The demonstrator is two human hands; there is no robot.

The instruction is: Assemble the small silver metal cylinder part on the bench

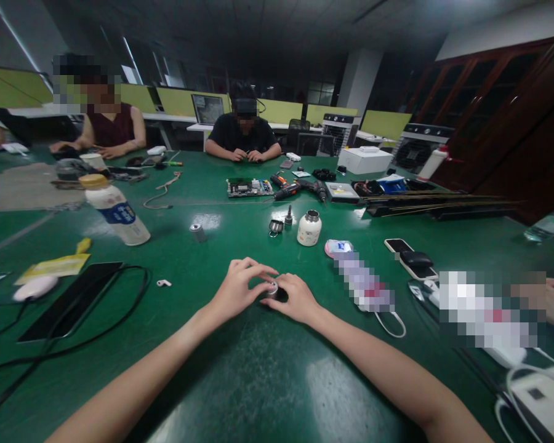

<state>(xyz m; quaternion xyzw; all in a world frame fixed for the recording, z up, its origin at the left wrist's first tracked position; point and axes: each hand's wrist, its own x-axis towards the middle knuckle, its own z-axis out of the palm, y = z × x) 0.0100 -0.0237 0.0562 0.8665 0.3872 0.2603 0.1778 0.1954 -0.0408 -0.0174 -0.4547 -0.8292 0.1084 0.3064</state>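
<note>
My left hand [244, 284] and my right hand [297, 298] meet over the green table. Between their fingertips is a small silver metal cylinder [272, 288], with small details on its top that I cannot make out. The left thumb and fingers grip it from the left and above. My right thumb and fingers curl round its other side, and the fingers hide part of it. Beyond the hands stand a small white bottle with an open neck [309, 230], a dark metal bit-shaped piece [289, 215] and a small dark case with a ring [276, 227]. Farther left is another silver cylinder [197, 232].
A white earbud [164, 283], a black tablet [69, 301] with a cable and a milk bottle [117, 212] lie or stand left. Rightward are a power strip [364, 286] and phone [394, 245]. A circuit board [249, 187] and power drills [289, 189] lie beyond. Other people sit around.
</note>
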